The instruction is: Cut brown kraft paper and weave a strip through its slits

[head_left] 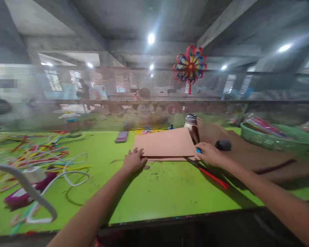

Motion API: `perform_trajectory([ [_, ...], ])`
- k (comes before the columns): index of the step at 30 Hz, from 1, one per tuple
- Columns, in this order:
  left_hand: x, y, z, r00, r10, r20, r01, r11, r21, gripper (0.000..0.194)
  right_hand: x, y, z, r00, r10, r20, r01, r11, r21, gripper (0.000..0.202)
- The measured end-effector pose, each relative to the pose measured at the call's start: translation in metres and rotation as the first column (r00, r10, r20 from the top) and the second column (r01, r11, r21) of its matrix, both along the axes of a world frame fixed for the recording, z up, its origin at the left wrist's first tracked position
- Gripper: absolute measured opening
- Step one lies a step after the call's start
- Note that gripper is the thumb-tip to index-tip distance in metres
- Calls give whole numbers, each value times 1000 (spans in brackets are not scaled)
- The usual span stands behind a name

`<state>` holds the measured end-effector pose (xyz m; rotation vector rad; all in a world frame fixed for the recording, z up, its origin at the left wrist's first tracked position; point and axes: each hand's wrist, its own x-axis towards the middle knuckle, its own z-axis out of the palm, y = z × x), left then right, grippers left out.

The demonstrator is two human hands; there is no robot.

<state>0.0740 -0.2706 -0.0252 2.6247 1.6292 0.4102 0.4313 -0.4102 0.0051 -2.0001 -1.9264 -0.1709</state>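
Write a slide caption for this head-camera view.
Left hand and right hand at opposite ends of tan paper sheets on a bright green table, beneath a hanging paper flower.

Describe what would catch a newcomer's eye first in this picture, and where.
Brightest is the flower-shaped ornament, red, yellow and blue, up against the mesh screen. Below it, the vivid green tabletop spreads wide, with a tangle of coloured strips at left and a green basket at right.
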Motion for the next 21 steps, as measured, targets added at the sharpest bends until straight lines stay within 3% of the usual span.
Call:
perform_trajectory([
  [5, -8, 7, -4, 998, -70, -3, 70, 997, 30, 66, 49, -72, 20, 980, -183, -72, 189, 978, 91, 42],
  [8, -10, 10, -6, 992, -124, -20, 125, 991, 54, 69, 86, -116, 18, 953, -250, -169, 257, 966, 19, 43],
  [10, -10, 12, -7, 988, -145, -51, 148, 987, 62, 67, 101, -134, 10, 957, -241, -161, 237, 971, -42, 45],
  [13, -7, 12, -7, 989, -129, -79, 134, 989, 67, 63, 100, -143, -5, 988, -155, -12, 154, 985, -74, 51],
  [16, -5, 7, -3, 995, -64, -77, 69, 995, 68, 60, 85, -142, -15, 983, -162, 89, 171, 979, -110, 55],
  [18, -2, 3, -1, 997, -21, -76, 30, 994, 109, 58, 80, -140, -14, 985, -163, 63, 171, 973, -154, 54],
  [21, 7, -4, -1, 995, -74, -66, 87, 972, 220, 53, 92, -133, 0, 984, -54, -167, 16, 975, -224, 51],
])
